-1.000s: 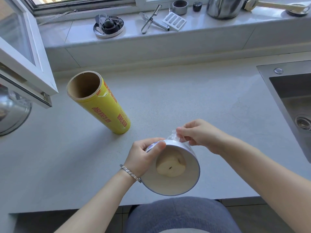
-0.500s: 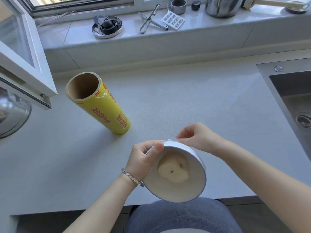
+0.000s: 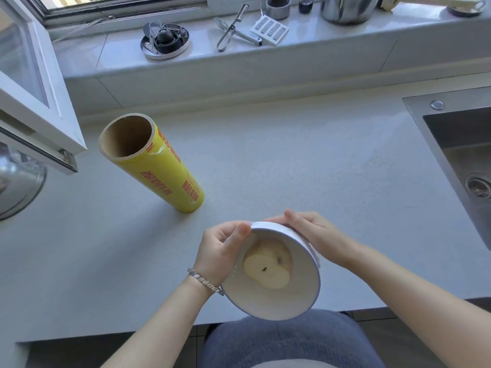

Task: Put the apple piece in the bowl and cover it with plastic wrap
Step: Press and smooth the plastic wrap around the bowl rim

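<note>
A white bowl is held tilted toward me above the counter's front edge. A pale apple piece with a dark seed spot lies inside it, under clear plastic wrap that is hard to make out. My left hand grips the bowl's left rim, thumb on the edge. My right hand is pressed flat against the bowl's far right outer wall, over wrap folded down there. The yellow roll of plastic wrap stands on the counter to the left, apart from both hands.
A steel sink is set into the counter at the right. An open window sash juts in from the left above a metal pot. The sill holds a round strainer set, tongs and a kettle.
The bowl has tilted further toward me and dropped a little. My right hand has gone from pinching bunched wrap at the far rim to pressing flat against the bowl's outer side.
</note>
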Motion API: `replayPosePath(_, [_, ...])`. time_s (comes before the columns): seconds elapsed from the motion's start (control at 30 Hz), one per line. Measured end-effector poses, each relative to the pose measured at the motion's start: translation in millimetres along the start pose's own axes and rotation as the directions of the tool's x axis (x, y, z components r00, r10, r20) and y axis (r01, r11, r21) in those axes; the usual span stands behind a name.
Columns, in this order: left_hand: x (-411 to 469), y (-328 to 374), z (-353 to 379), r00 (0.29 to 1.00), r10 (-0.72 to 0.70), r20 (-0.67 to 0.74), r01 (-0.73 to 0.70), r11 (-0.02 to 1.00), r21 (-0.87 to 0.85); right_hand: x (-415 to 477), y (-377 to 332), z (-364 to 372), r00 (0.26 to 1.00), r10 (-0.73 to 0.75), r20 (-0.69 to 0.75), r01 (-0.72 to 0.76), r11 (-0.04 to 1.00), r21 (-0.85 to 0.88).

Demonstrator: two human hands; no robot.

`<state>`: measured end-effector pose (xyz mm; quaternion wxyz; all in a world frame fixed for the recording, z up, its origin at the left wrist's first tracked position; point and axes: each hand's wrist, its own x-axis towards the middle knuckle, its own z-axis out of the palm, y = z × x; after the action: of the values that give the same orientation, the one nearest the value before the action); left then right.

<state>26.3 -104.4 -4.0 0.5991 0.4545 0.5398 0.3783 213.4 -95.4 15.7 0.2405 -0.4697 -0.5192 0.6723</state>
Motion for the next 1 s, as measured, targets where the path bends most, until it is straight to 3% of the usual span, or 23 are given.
replayPosePath(0.07, [-3.2,-0.2,3.0,1.0,0.001,-0.01,-0.001,1.0,0.001,-0.5,4.6,-7.5,0.999,0.034,0.016,-0.033,0.999,-0.011])
replayPosePath(0.17, [-2.1,3.3,4.8,0.974,-0.047,-0.22,0.033,0.997,-0.07,-4.4,11.4,-15.6,0.994,0.103,0.039,-0.105,0.992,0.071])
replayPosePath(0.23, [-0.1,3.1,7.4,0.941,-0.12,-0.318,0.073,0.985,-0.154,-6.7,14.0,-12.2,0.997,0.072,0.015,-0.073,0.993,0.09])
replayPosePath(0.37, [3.7,1.9,6.4,0.952,-0.182,-0.246,0.121,0.962,-0.244,-1.0,9.1,-5.9,0.996,0.024,-0.09,-0.012,0.992,0.122])
replayPosePath(0.47, [19.2,2.5,-12.6,0.978,-0.123,-0.168,0.111,0.991,-0.082,1.7,7.3,-5.3,0.994,0.034,-0.108,-0.026,0.996,0.08])
replayPosePath(0.6, [23.9,12.0,-17.8,0.979,-0.202,0.026,0.199,0.976,0.087,2.5,7.7,-0.9,0.996,0.039,-0.085,-0.03,0.995,0.099])
replayPosePath(0.8, [14.5,14.7,-5.4,0.96,-0.272,-0.062,0.272,0.962,-0.006,3.1,4.6,2.4,0.993,0.083,-0.082,-0.073,0.99,0.12])
replayPosePath(0.9, [12.8,14.5,-4.3,0.968,-0.225,-0.106,0.226,0.974,-0.009,9.5,-3.4,-5.8,0.989,0.064,-0.136,-0.049,0.993,0.109])
replayPosePath(1.0, [12.2,15.0,-6.0,0.981,-0.157,-0.11,0.168,0.981,0.094,18.0,-17.4,-15.9,0.99,0.085,-0.114,-0.081,0.996,0.034])
